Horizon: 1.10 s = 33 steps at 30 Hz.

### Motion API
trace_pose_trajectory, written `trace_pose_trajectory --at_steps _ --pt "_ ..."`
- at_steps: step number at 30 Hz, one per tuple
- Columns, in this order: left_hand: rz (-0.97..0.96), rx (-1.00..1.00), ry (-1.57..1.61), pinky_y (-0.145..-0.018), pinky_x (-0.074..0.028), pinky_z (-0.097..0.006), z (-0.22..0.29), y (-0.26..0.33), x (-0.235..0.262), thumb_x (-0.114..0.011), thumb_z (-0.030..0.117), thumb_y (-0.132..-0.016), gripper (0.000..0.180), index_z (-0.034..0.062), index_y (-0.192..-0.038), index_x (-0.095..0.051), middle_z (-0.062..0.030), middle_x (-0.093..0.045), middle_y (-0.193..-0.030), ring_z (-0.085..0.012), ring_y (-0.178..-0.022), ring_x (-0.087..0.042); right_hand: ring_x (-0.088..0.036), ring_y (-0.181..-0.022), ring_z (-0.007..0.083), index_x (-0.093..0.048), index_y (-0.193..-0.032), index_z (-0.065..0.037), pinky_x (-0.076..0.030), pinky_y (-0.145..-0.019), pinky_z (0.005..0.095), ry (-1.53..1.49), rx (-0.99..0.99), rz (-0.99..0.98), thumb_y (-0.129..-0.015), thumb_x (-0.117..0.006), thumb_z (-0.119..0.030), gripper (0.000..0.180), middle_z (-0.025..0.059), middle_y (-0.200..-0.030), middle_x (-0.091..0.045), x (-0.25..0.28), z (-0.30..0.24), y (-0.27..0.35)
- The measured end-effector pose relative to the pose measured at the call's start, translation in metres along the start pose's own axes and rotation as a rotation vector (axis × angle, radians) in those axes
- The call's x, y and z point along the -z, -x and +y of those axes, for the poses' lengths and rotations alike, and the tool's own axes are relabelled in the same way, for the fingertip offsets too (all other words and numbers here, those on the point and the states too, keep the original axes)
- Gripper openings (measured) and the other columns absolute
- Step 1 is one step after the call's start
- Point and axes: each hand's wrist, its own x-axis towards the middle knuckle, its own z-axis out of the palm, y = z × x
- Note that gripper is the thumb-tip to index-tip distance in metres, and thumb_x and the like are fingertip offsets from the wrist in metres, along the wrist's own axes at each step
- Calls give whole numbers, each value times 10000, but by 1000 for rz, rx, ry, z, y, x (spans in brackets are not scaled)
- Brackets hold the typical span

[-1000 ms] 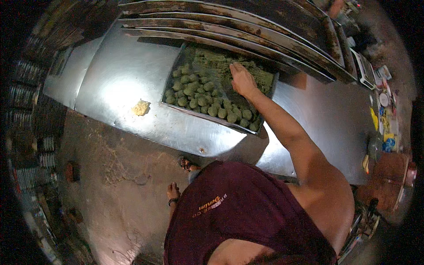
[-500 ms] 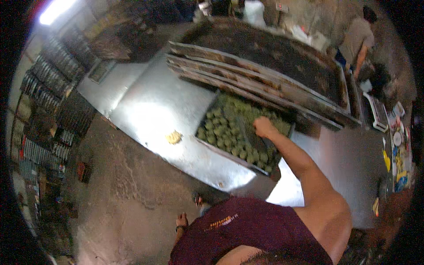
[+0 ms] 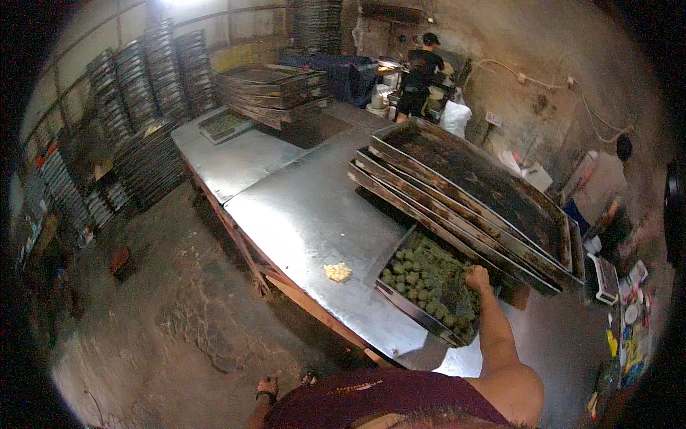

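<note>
My right hand (image 3: 477,279) is closed at the right end of a metal tray (image 3: 413,309). What its fingers hold, if anything, is hidden. Round green balls (image 3: 411,279) fill the tray's near left part, and loose green crumbs (image 3: 446,256) lie along its far side. Low at my left side hangs my left hand (image 3: 267,387), away from the table, with a dark band at the wrist. Its fingers are too small and blurred to read. A pale yellow crumbly heap (image 3: 337,272) sits on the metal tabletop (image 3: 286,222), left of the tray.
Large dark trays (image 3: 464,193) are stacked just beyond the ball tray. Another tray stack (image 3: 271,89) and a small tray (image 3: 225,125) stand at the table's far end. Two people work behind: one in black (image 3: 420,75), one at right (image 3: 600,189). Tray racks (image 3: 136,82) line the left wall.
The view has tilted up and shows more of the room. My right hand has moved from over the middle of the tray toward its right end. My left hand still hangs low.
</note>
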Motion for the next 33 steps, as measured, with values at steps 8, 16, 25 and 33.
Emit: trace_pose_trajectory --at_steps 8,16,25,33 --pt "-12 484 382 -844 -443 -437 -17 22 71 -517 446 -820 484 69 -1122 -551 -186 -564 -1108 -333 -1012 -543 -601 -857 316 -624 -1012 -50 -499 -756 419 170 200 245 -753 -641 -360 405 185 -955 -624 -19 4 -10" --pt "-139 481 285 -703 -446 -410 -7 12 32 -456 415 -863 413 67 -1059 -563 -194 -561 -1032 -289 -882 -557 -581 -703 325 -645 -794 -21 -464 -668 450 -32 145 356 -792 -448 -610 622 184 -746 -595 -39 8 8" --pt "77 -345 -75 -489 -361 -375 98 31 -43 -379 300 -910 346 69 -655 -415 -81 -275 -546 -204 -455 -314 -586 -835 319 -618 -928 -35 -468 -734 452 -84 682 18 -727 -608 -274 312 159 -925 -622 -20 24 10" --pt "-137 83 317 -519 -361 -369 99 68 -54 -411 325 -902 313 68 -725 -393 -71 -278 -598 -195 -492 -267 -576 -902 342 -617 -965 -12 -471 -788 423 -91 599 -1 -702 -587 -156 301 207 -926 -616 7 33 13"
